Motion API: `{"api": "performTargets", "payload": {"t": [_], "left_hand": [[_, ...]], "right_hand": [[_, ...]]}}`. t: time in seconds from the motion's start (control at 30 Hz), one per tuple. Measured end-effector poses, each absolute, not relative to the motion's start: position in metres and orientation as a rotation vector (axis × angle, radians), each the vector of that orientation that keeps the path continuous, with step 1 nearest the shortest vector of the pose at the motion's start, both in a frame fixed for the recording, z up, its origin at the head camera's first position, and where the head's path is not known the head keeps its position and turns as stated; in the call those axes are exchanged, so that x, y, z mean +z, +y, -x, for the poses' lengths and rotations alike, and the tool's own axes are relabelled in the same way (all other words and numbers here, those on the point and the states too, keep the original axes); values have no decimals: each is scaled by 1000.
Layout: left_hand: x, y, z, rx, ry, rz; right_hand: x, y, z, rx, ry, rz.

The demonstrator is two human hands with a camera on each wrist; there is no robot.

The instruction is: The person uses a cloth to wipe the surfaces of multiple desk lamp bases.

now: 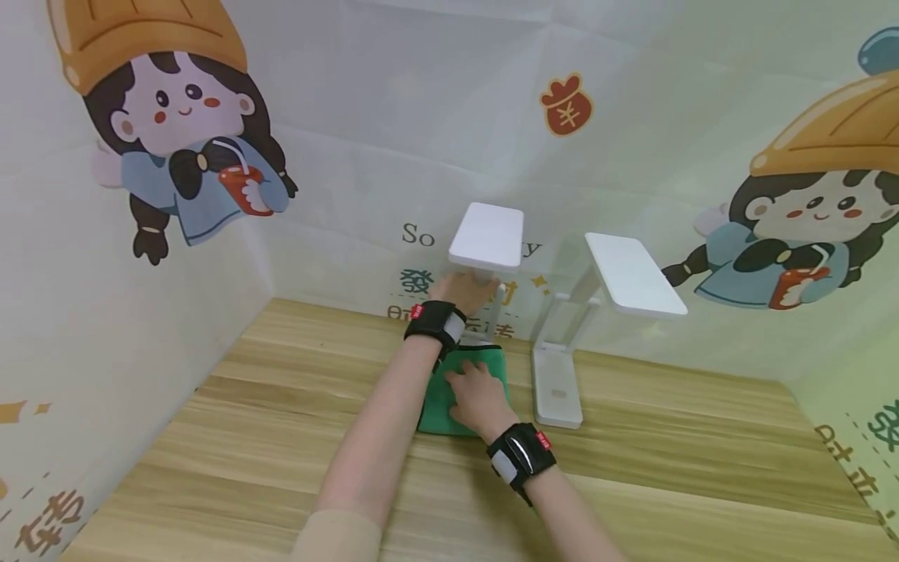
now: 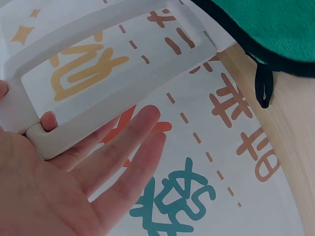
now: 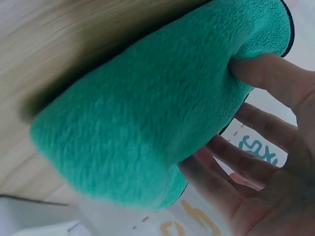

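- Step looks like wiping: our right hand [image 1: 481, 398], fingers spread, presses the green cloth [image 1: 441, 415] at the foot of the lamp [image 1: 488, 234].
- Our left hand [image 1: 460, 293] pinches its stand [image 2: 123, 99].
- Next calls for steady stand, flat cloth.

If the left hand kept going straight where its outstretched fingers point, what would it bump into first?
Probably the printed wall, which lies behind the white lamp that the left hand holds. How wide the gap is stays unclear from these views.
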State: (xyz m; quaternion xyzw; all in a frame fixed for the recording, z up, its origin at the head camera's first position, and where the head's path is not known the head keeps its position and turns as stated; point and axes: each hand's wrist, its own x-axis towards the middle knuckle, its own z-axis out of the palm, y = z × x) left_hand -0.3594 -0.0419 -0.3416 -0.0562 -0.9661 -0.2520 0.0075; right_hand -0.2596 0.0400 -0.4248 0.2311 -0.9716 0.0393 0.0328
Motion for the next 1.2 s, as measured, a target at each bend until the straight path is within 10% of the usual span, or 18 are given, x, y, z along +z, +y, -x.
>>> {"api": "performTargets", "payload": {"t": [1.2], "left_hand": [[-339, -43, 356, -761, -3014, 200]], "right_hand": [[-413, 32, 301, -222, -3187, -855]]}}
